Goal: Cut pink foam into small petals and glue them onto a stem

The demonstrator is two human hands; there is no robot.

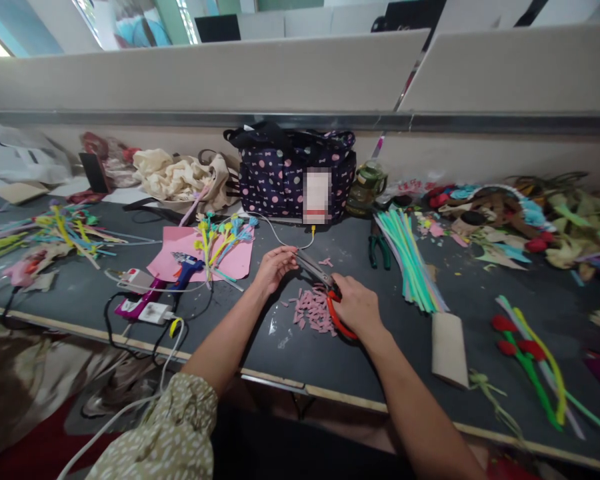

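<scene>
Dark table (480, 313), strewn with craft material. Polka-dot bag (280, 173) at back centre. Green strip bundle (410, 260) right of hands. Right hand (357, 308) closed around red handles of scissors (316, 272), blades pointing left above table middle. Left hand (274, 267) fingers curled at blade tips; whether pinching anything, cannot tell. Pink scraps (313, 312) piled just below blades

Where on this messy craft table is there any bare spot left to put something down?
Bare dark table lies between the bundle of pale green strips and the red flowers on green stems, and along the near edge below the small pink cut scraps. It is crowded by the polka-dot fabric bag and the far right.
</scene>
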